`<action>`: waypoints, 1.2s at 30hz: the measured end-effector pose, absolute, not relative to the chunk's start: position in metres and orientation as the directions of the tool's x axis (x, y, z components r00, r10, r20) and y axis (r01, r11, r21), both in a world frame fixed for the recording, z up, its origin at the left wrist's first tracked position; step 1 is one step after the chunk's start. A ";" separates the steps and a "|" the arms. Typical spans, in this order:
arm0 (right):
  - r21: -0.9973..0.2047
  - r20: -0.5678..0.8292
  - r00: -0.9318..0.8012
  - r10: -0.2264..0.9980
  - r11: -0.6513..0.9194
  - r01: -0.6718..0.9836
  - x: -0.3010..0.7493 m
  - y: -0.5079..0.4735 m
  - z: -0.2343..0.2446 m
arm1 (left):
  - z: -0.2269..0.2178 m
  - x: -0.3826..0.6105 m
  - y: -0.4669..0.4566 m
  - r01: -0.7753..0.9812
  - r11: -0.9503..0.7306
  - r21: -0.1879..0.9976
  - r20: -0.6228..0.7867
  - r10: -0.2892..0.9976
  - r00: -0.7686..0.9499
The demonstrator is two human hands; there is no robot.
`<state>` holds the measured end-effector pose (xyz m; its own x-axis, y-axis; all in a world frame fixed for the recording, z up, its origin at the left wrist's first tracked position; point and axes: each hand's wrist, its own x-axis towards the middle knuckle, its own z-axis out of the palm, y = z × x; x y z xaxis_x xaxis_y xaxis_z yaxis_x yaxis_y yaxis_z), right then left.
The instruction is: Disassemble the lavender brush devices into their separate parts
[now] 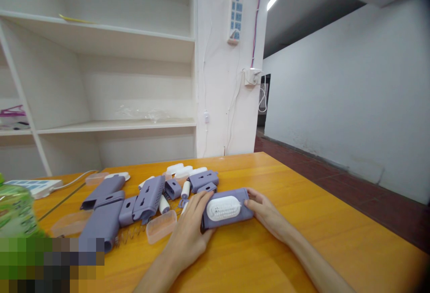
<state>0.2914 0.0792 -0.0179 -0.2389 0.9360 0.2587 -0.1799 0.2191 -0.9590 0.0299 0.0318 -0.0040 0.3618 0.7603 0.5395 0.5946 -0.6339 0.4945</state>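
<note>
Fingers of left hand (pixel 188 232) clamped on one end of a purple plastic casing (pixel 246 213); right hand's (pixel 268 214) fingers grip the opposite end. White oval bristled pad (pixel 223 208) faces up between them. Left of left fingers: translucent pinkish case (pixel 161 227). Beyond left fingertips: white cylinder (pixel 186 190), slotted purple casing (pixel 204 180).

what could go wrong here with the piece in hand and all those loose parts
The purple case, held between the left hand and right hand, might slip if either grip loosens. A white cylinder near the left hand could roll if nudged. The thin springs lie loose beside other purple parts and might get tangled or knocked away.
</note>
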 end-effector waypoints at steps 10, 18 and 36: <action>-0.950 0.298 -0.294 0.908 0.252 -0.185 0.296 0.083 -0.028 | -0.004 0.026 0.033 0.587 -0.629 0.510 0.510 0.771 0.382; -0.935 0.240 -0.260 0.935 0.150 -0.322 0.285 0.067 -0.026 | -0.008 0.026 0.031 0.561 -0.623 0.545 0.478 0.781 0.403; -0.948 0.146 -0.153 0.977 0.094 -0.303 0.277 0.060 -0.015 | -0.006 0.017 0.037 0.550 -0.636 0.542 0.500 0.770 0.398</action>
